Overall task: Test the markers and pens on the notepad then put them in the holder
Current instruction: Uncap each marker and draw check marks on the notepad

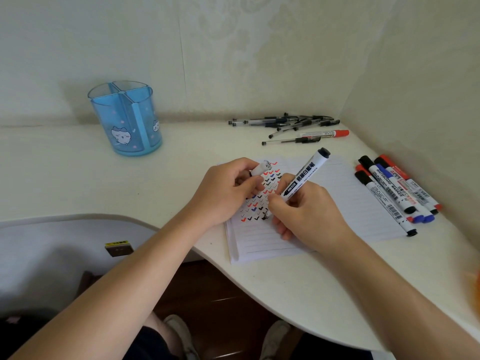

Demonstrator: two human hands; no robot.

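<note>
While my two hands work mid-frame, the white desk (78, 178) fills most of the view, curving from left edge to lower right. The lined notepad (358, 203) lies open at centre-right, w/ rows of red, blue & black ticks (259, 201) on its left page. The blue see-through holder (127, 120) stands upright in the upper left, well apart from the pad; no pens visible in it.

My right hand (306, 214) grips a black whiteboard marker (306, 175), fingers curled round the lower barrel, butt end slanting up-right, tip down on the page just below the ticks. My left hand (226, 193) rests on the pad's left side & pinches a short pale cap (259, 168) between thumb & fingers.

At the right edge, a bunch of capped markers (394, 193) lies side by side, partly on the pad. Top centre-right by the wall: a loose pile of gel pens (285, 122), w/ one red-capped marker (324, 133) just below them.
</note>
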